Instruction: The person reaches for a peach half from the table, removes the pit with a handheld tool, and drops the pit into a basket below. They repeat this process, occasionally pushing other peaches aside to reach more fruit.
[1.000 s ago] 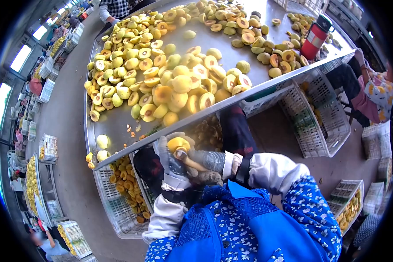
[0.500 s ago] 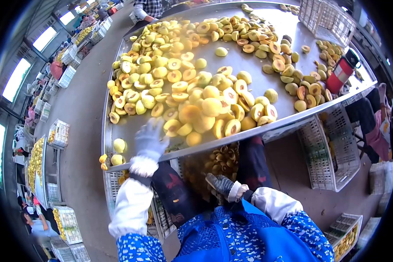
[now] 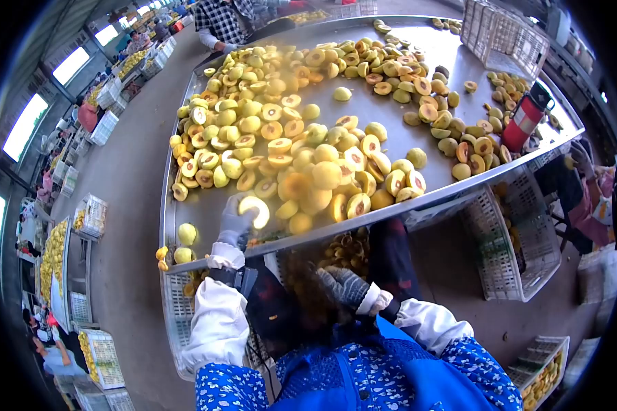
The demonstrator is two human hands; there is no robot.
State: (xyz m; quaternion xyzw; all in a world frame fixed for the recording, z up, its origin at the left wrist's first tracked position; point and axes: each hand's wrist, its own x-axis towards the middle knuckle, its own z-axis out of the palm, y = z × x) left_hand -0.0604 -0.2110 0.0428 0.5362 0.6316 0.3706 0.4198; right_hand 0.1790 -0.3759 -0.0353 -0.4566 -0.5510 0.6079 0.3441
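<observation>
My gloved left hand (image 3: 236, 218) is over the near edge of the metal table (image 3: 363, 221), its fingers closed on a pale yellow fruit half (image 3: 254, 212). A large heap of halved yellow fruit (image 3: 281, 145) lies just beyond it, some halves cut side up with brown centres. My right hand (image 3: 346, 285), in a grey glove, is low in front of my lap, below the table edge. Its fingers are curled, and whatever they may hold is blurred. Below the table, beside that hand, more fruit pieces (image 3: 346, 252) show.
A red flask (image 3: 524, 118) stands at the table's right. One white crate (image 3: 504, 38) is at the back right corner, another (image 3: 517, 236) below the right edge. A person in a checked shirt (image 3: 221, 22) sits across; another person (image 3: 586, 198) is at the right.
My left hand, open and over the table before, is now closed on a fruit half. My right hand has shifted slightly left. The view has moved a little.
</observation>
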